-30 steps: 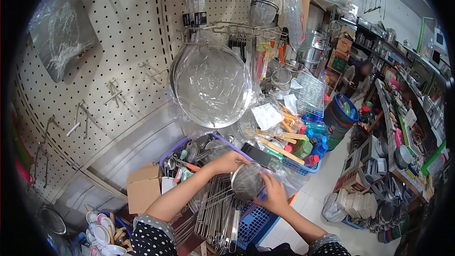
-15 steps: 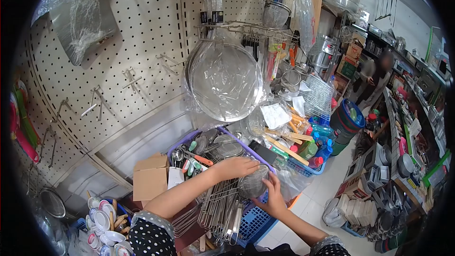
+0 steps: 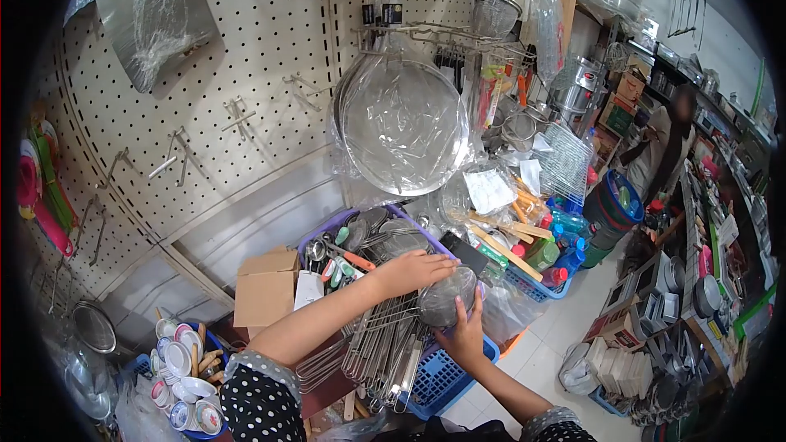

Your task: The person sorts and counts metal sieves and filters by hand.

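Observation:
Both hands are at a round wire-mesh strainer (image 3: 446, 301) above the baskets. My left hand (image 3: 416, 272) has its fingers bent together over the strainer's top edge. From the lower right, my right hand (image 3: 465, 336) grips the rim, its fingers lying against the mesh. Below and to the left lies a pile of long metal-handled wire tools (image 3: 381, 352); their far ends are partly hidden by my left forearm. Behind my left hand, a purple basket (image 3: 413, 225) holds more strainers, ladles and an orange-handled utensil (image 3: 359, 259). Under my right wrist is a blue basket (image 3: 442, 385).
A cardboard box (image 3: 267, 288) stands left of the purple basket. Large plastic-wrapped round sieves (image 3: 403, 127) hang on the pegboard (image 3: 262, 24) ahead. Bottles (image 3: 565, 258) fill a basket at right. A person (image 3: 665, 147) stands in the aisle by the shelves.
The view has shifted slightly, and the scene sits a little further right. My right hand has closed in against the strainer, fingers now upright on its mesh. The person in the aisle appears nearer.

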Demonstrator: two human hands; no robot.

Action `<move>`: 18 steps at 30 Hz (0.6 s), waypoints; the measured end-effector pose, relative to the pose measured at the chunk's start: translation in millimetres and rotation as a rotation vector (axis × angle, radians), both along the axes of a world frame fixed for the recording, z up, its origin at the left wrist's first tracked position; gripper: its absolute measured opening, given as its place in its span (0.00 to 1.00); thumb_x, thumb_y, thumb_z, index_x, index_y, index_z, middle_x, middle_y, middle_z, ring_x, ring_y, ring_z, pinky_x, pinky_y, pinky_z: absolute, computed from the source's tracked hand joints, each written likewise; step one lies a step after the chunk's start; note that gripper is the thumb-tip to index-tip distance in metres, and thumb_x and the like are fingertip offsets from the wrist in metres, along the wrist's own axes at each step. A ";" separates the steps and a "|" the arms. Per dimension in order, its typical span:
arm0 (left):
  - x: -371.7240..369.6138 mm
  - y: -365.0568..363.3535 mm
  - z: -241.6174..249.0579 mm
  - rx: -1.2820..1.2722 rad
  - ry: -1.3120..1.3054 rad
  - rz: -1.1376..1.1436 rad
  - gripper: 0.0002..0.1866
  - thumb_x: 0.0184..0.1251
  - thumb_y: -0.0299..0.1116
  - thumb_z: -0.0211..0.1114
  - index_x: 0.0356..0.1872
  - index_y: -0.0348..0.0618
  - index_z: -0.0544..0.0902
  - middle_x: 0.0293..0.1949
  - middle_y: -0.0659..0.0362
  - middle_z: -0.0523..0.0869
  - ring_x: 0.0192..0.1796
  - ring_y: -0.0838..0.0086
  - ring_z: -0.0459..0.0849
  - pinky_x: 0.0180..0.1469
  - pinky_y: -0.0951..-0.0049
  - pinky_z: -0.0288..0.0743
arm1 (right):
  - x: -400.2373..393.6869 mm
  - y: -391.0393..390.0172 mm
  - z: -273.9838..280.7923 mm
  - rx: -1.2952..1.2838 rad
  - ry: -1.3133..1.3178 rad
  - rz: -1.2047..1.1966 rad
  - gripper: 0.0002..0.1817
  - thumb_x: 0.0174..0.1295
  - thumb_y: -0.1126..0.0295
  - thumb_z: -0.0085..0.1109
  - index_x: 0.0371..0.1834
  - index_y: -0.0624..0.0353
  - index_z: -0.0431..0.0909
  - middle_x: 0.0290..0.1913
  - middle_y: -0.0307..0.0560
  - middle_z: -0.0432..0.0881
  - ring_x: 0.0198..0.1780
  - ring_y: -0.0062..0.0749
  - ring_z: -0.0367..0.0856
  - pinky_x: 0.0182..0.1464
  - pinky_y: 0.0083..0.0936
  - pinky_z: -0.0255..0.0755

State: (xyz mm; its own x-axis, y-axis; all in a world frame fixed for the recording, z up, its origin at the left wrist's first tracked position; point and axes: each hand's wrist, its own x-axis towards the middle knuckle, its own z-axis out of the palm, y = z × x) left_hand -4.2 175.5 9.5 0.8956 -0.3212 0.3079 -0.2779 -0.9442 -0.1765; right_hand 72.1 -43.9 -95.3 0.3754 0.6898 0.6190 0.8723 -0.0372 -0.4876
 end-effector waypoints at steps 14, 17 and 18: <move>-37.3 11.3 7.1 0.081 0.114 0.228 0.22 0.68 0.32 0.55 0.63 0.50 0.74 0.74 0.66 0.69 0.75 0.76 0.67 0.58 0.67 0.69 | -2.4 -10.6 41.3 -0.109 -0.129 0.139 0.50 0.35 0.68 0.76 0.71 0.40 0.68 0.78 0.62 0.51 0.77 0.72 0.47 0.70 0.67 0.52; -31.5 8.8 17.0 0.124 0.055 0.236 0.21 0.67 0.32 0.56 0.62 0.49 0.74 0.73 0.66 0.70 0.74 0.75 0.69 0.57 0.67 0.69 | 9.4 -8.0 38.7 -0.057 -0.134 0.162 0.50 0.35 0.69 0.75 0.71 0.39 0.69 0.77 0.62 0.52 0.77 0.73 0.45 0.71 0.69 0.48; -26.0 6.7 21.1 0.150 0.032 0.238 0.21 0.67 0.32 0.56 0.61 0.49 0.74 0.73 0.65 0.71 0.73 0.75 0.70 0.57 0.66 0.69 | 16.6 -5.7 36.2 -0.039 -0.126 0.169 0.50 0.35 0.70 0.74 0.71 0.39 0.69 0.77 0.62 0.52 0.77 0.74 0.44 0.71 0.70 0.47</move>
